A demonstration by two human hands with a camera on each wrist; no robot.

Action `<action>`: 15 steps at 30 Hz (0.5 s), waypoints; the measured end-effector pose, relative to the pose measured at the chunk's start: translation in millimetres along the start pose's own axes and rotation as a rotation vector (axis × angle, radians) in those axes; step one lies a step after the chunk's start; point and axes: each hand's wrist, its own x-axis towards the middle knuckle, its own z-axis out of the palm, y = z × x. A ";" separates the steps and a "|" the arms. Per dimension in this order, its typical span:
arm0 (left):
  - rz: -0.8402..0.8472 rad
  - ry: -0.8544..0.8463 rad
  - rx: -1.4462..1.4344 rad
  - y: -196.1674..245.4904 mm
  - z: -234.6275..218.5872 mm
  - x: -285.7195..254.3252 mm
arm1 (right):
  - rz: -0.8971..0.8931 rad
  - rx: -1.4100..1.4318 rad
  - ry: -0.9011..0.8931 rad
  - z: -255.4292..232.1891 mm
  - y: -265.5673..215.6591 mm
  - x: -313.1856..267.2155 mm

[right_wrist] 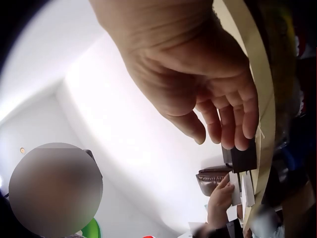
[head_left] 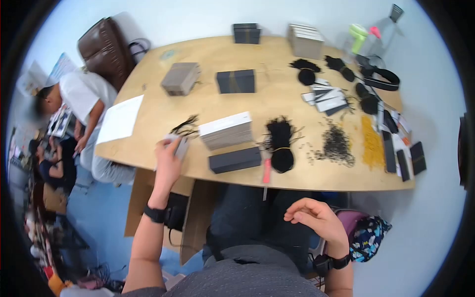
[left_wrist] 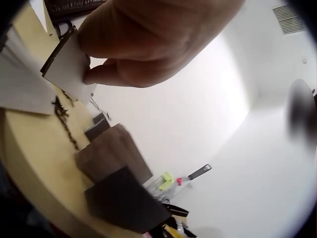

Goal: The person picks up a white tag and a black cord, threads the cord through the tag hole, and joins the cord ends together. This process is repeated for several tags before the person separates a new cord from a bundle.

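My left hand is at the front left of the table and pinches a pale card between thumb and fingers. Up close in the left wrist view, the card looks light grey with a dark edge. Black cords lie just beyond it. Right of this hand, a tall stack of white-topped cards stands behind a block of dark cards. My right hand hovers in front of the table edge over my lap, fingers loosely bent and holding nothing; the right wrist view shows its relaxed fingers.
A tied black cord bundle, scattered small black pieces and a yellow pile spread rightward. Banded card blocks stand farther back. A pink-handled tool overhangs the front edge. Another person sits at the left.
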 end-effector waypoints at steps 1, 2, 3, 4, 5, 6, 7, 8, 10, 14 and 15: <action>-0.010 0.004 0.106 -2.6 8.6 -4.2 | 0.019 -0.029 0.017 -5.5 -5.6 1.0; 0.001 0.020 0.139 -5.3 12.9 -5.2 | -0.001 -0.077 0.030 -11.0 -12.4 3.0; 0.006 0.040 0.179 -6.1 14.7 -4.9 | -0.002 -0.087 0.060 -21.3 -19.0 5.7; 0.015 0.041 0.160 -3.8 17.0 -3.1 | -0.035 -0.206 0.073 -30.7 -25.4 11.8; -0.035 0.062 0.128 -2.1 16.9 -1.2 | -0.067 -0.325 0.077 -39.3 -31.1 20.4; -0.085 0.087 0.100 -2.0 14.8 0.0 | -0.106 -0.401 0.116 -50.6 -35.6 29.4; -0.081 0.096 0.094 -4.9 12.2 0.0 | -0.149 -0.525 0.159 -64.8 -40.2 41.2; -0.063 0.094 0.102 -8.1 10.3 -0.9 | -0.214 -0.600 0.210 -73.7 -49.5 52.0; -0.062 0.092 0.084 -0.3 -1.3 -0.9 | -0.304 -0.799 0.325 -89.9 -73.8 73.6; -0.002 0.122 0.064 35.0 -45.2 6.0 | -0.519 -1.050 0.465 -136.1 -104.1 138.3; 0.011 0.094 0.041 44.7 -55.3 9.4 | -0.522 -1.153 0.489 -148.9 -110.7 158.0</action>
